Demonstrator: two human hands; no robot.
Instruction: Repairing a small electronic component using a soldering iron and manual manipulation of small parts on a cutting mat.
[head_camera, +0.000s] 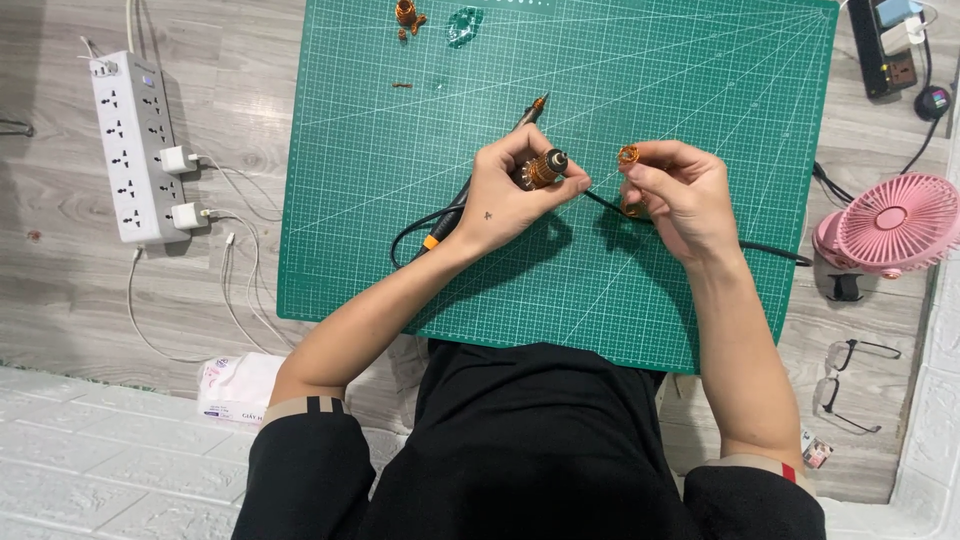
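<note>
Mid-mat, left hand fingers clamp a copper-wound rotor; right hand fingers pinch a copper coil, green cutting mat edges well apart.

Single head view, steeply downward, seemingly near, above green cutting mat
</note>
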